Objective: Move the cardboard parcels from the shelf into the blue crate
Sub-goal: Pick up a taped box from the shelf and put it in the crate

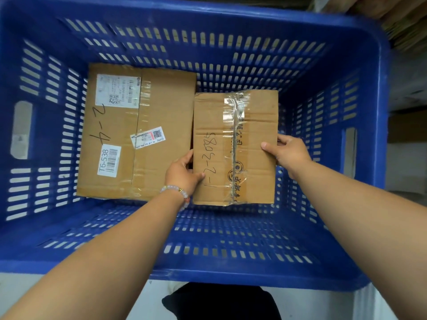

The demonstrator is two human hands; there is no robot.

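A big blue slotted crate (231, 21) fills the view from above. On its floor at the left lies a larger cardboard parcel (161, 107) with white labels and handwriting. To its right is a smaller taped cardboard parcel (251, 135), held low inside the crate between both hands. My left hand (181, 173), with a bead bracelet at the wrist, grips its left edge, thumb on top. My right hand (290, 151) grips its right edge, thumb over the top face. The shelf is not in view.
The crate's slotted walls rise on every side, with handle cut-outs (22, 128) left and right. Bare crate floor shows in front of the parcels. Stacked cardboard (402, 21) lies beyond the top right rim. A pale floor and a dark shape (221, 301) show below the near rim.
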